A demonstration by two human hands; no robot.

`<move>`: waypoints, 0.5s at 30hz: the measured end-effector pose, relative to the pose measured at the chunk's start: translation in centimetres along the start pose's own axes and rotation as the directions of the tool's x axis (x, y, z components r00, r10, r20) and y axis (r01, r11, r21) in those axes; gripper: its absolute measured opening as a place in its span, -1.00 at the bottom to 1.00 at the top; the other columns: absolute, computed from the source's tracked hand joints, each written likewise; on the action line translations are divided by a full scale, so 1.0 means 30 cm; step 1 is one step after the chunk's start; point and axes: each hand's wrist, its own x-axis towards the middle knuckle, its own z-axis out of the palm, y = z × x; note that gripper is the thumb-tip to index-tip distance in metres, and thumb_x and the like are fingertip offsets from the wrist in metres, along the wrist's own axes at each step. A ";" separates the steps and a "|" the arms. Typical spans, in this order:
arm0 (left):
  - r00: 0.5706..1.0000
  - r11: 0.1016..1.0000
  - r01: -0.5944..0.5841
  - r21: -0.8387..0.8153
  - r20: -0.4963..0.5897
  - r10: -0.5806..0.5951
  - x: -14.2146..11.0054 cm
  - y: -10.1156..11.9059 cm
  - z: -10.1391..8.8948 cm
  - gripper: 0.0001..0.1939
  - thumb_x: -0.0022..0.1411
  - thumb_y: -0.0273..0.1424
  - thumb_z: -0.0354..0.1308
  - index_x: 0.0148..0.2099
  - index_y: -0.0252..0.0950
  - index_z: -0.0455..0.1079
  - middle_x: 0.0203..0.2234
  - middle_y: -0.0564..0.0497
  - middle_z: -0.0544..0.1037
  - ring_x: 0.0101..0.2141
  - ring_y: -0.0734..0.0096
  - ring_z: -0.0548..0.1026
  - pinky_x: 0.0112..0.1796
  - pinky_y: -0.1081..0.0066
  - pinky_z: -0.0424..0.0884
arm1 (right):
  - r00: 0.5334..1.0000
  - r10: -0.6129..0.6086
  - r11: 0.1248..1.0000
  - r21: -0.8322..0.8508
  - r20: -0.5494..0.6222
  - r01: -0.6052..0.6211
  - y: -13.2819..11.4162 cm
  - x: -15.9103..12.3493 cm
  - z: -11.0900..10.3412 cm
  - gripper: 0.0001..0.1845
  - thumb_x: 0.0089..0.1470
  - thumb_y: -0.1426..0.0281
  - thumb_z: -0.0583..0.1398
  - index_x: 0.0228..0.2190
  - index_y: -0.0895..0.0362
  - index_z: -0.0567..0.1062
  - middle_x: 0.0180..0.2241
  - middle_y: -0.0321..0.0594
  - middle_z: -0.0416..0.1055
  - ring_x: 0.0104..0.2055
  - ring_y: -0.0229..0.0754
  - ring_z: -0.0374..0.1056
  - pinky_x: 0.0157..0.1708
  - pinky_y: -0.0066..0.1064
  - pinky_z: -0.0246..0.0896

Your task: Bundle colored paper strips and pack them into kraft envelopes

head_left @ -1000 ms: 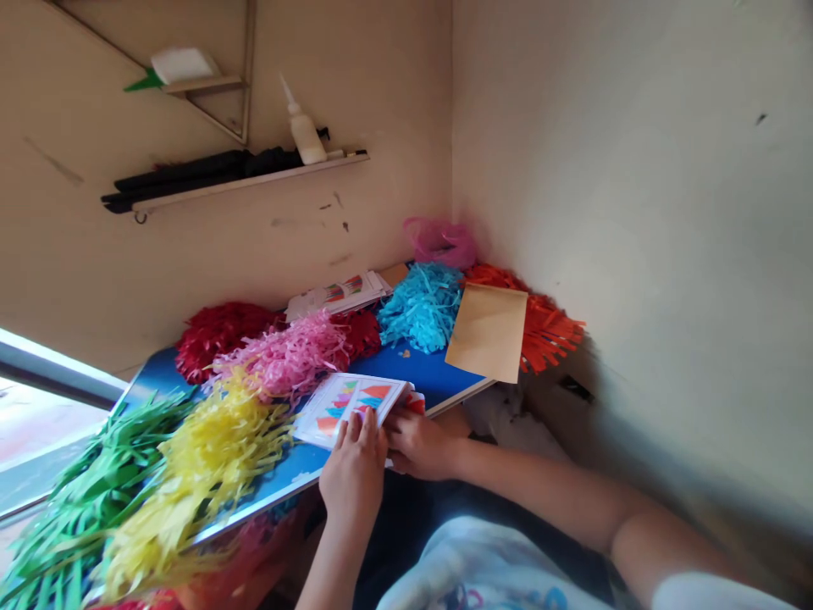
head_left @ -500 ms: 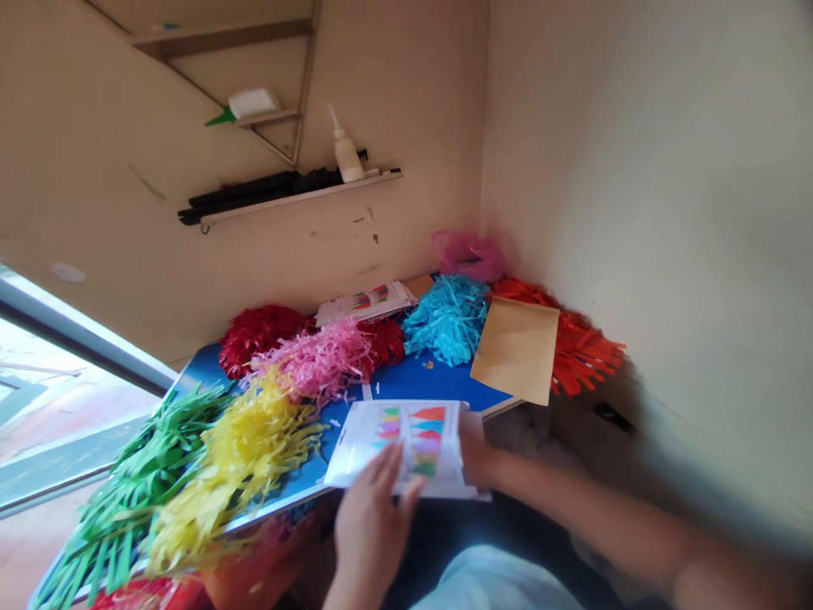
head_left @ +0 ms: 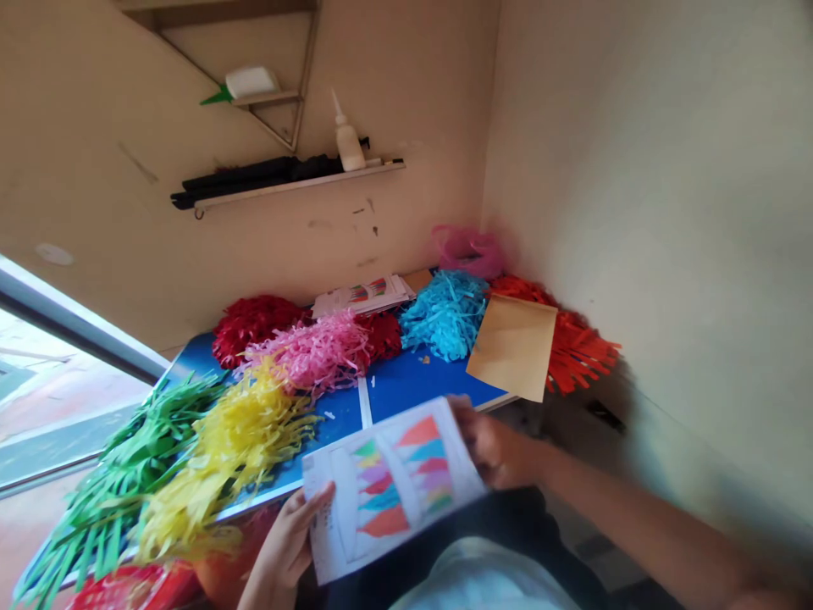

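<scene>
Between my two hands I hold a stack of white printed cards (head_left: pixel 346 500), tilted, with rows of coloured pennant flags pictured on the top one. My left hand (head_left: pixel 289 534) grips its left edge, thumb on top. At the upper right edge my right hand (head_left: pixel 492 436) is closed on the same cards, fingers partly behind them. Beyond, on the blue table (head_left: pixel 406 385), lie bunches of yellow paper strips (head_left: pixel 245 432), pink strips (head_left: pixel 311 347) and light-blue strips (head_left: pixel 445 313). A brown paper sheet or envelope (head_left: pixel 513 346) lies at the table's right end.
Green strips (head_left: pixel 136 457) hang over the left table edge above a red basket (head_left: pixel 136 586). Dark red strips (head_left: pixel 257 326), another card stack (head_left: pixel 362 295), orange strips (head_left: pixel 581 347) and a pink plastic bag (head_left: pixel 467 252) line the back. A glue bottle (head_left: pixel 349 146) stands on the wall shelf (head_left: pixel 292 188).
The cards have come off the table edge towards me and are now tilted. My left hand has moved from on top of them to their left edge.
</scene>
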 end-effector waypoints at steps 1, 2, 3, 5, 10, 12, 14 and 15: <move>0.998 0.997 -0.024 -0.072 -0.053 0.020 0.002 -0.020 -0.018 -0.33 -0.15 -0.41 0.47 0.07 -0.35 0.44 -0.29 -0.17 0.69 -0.18 -0.16 0.61 -0.17 0.08 0.58 | 1.000 0.000 1.000 0.009 -0.018 0.000 0.008 0.011 -0.007 -0.75 0.11 0.16 0.29 -0.22 0.02 0.59 -0.02 -0.14 0.50 0.08 -0.01 0.37 0.10 -0.13 0.26; 0.994 0.988 -0.061 -0.140 -0.095 0.048 0.007 -0.050 -0.022 -0.31 -0.15 -0.41 0.46 0.10 -0.29 0.42 -0.27 -0.14 0.69 -0.15 -0.15 0.60 -0.14 0.09 0.57 | 0.998 0.024 0.999 0.036 -0.057 -0.022 0.013 0.015 0.000 -0.73 0.10 0.14 0.29 -0.20 -0.01 0.60 0.00 -0.14 0.50 0.12 0.01 0.34 0.13 -0.13 0.23; 0.988 0.973 -0.114 -0.203 -0.126 0.089 0.014 -0.092 -0.012 -0.29 -0.14 -0.39 0.46 0.12 -0.24 0.41 -0.25 -0.10 0.69 -0.12 -0.11 0.60 -0.11 0.11 0.57 | 0.992 0.070 0.994 0.090 -0.105 -0.060 0.015 0.013 0.023 -0.66 0.10 0.11 0.29 -0.12 -0.04 0.57 0.03 -0.13 0.48 0.16 0.02 0.32 0.14 -0.11 0.21; 0.972 0.932 -0.221 -0.287 -0.144 0.187 0.032 -0.200 0.051 -0.31 -0.13 -0.33 0.45 0.11 -0.15 0.42 -0.22 -0.03 0.68 -0.10 -0.02 0.60 -0.06 0.18 0.55 | 0.962 0.191 0.954 0.268 -0.196 -0.135 0.010 -0.004 0.107 -0.36 0.06 0.02 0.28 0.14 -0.08 0.36 0.11 -0.09 0.42 0.18 0.05 0.31 0.08 -0.07 0.28; 0.972 0.966 -0.232 -0.113 -0.054 0.227 0.033 -0.366 0.176 -0.48 -0.15 -0.20 0.47 -0.10 -0.23 0.53 -0.09 -0.14 0.63 0.02 -0.10 0.52 -0.04 0.11 0.53 | 0.924 0.308 0.812 0.569 -0.226 -0.132 -0.021 -0.012 0.282 -0.20 -0.06 0.04 0.36 0.14 -0.03 0.24 0.00 -0.07 0.48 -0.01 0.05 0.45 -0.03 -0.10 0.39; 0.914 0.920 -0.382 0.089 -0.115 0.390 0.010 -0.327 0.145 -0.42 -0.18 -0.21 0.49 -0.05 -0.19 0.51 -0.01 -0.12 0.59 0.08 -0.07 0.47 -0.02 0.15 0.51 | 0.932 0.302 0.834 0.529 -0.198 -0.158 -0.038 -0.009 0.270 -0.38 0.00 0.10 0.34 0.06 0.00 0.34 -0.03 -0.11 0.49 -0.02 0.02 0.45 -0.02 -0.15 0.38; 0.805 0.790 -0.534 0.301 -0.104 0.584 -0.016 -0.260 0.109 -0.36 -0.22 -0.23 0.50 -0.02 -0.15 0.50 0.00 -0.08 0.58 0.08 -0.03 0.46 -0.02 0.21 0.51 | 0.965 0.254 0.859 0.473 -0.063 -0.195 -0.058 -0.023 0.246 -0.45 0.02 0.08 0.32 0.02 -0.02 0.40 -0.06 -0.16 0.50 -0.04 -0.01 0.45 -0.01 -0.19 0.38; 0.781 0.738 -0.560 0.376 -0.059 0.622 -0.026 -0.229 0.103 -0.39 -0.26 -0.22 0.50 -0.08 -0.18 0.52 -0.08 -0.09 0.62 0.01 -0.04 0.52 -0.08 0.21 0.54 | 0.973 0.227 0.866 0.451 0.032 -0.217 -0.069 -0.035 0.239 -0.46 0.04 0.06 0.30 0.02 -0.04 0.42 -0.07 -0.17 0.51 -0.05 -0.02 0.45 -0.01 -0.19 0.37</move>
